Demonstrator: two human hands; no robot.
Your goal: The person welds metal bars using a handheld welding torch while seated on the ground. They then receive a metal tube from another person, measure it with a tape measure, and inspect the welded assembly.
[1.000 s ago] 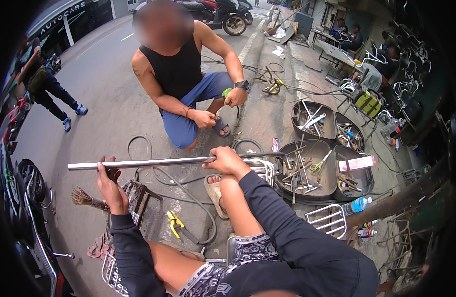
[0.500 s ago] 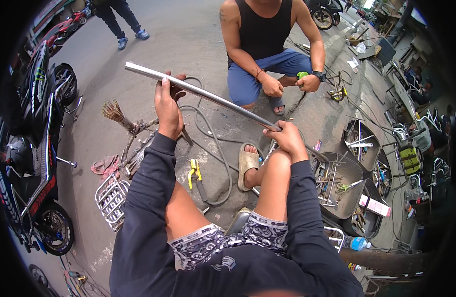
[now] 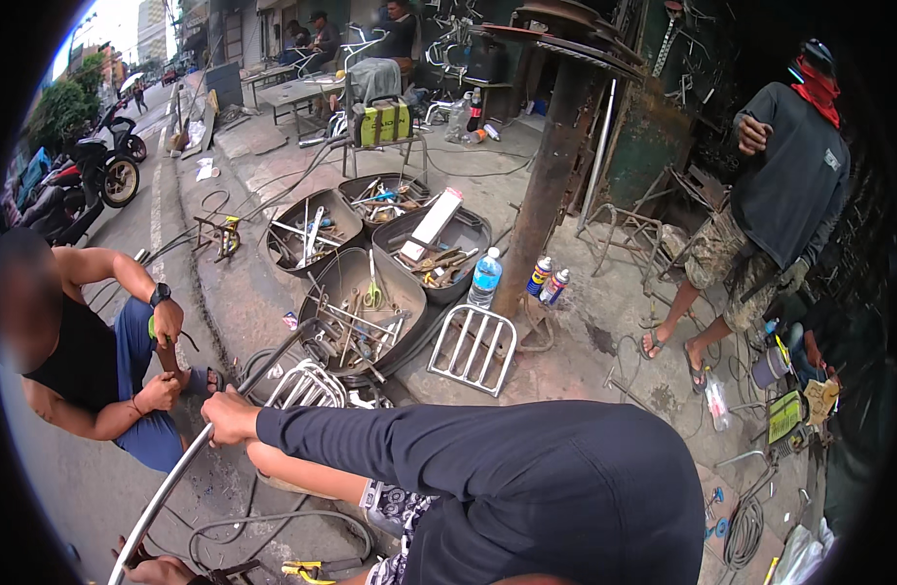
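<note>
A long, shiny metal tube (image 3: pixel 171 480) runs slantwise across the lower left of the view. My right hand (image 3: pixel 231 416) is closed round it, arm reaching out to the left. At the bottom edge my left hand (image 3: pixel 159 568) is partly cut off, its fingers curled at the tube's near end. Beyond my right hand, the tube's far end reaches toward a dark tub (image 3: pixel 417 330) of hand tools. Beneath my arms, a yellow clamp-like tool (image 3: pixel 307 571) lies on the ground beside a grey cable (image 3: pixel 273 515).
A crouching person (image 3: pixel 97 331) at left holds a small green object. More tool-filled tubs stand ahead, with a water bottle (image 3: pixel 485 278), spray cans (image 3: pixel 553 288) and a white metal rack (image 3: pixel 473 349) by a rusty post (image 3: pixel 551 185). Another person (image 3: pixel 794 175) stands at right.
My view has swung far to the right, bringing the tubs, post and standing person into sight. The tube stays in my hands and now shows at the lower left.
</note>
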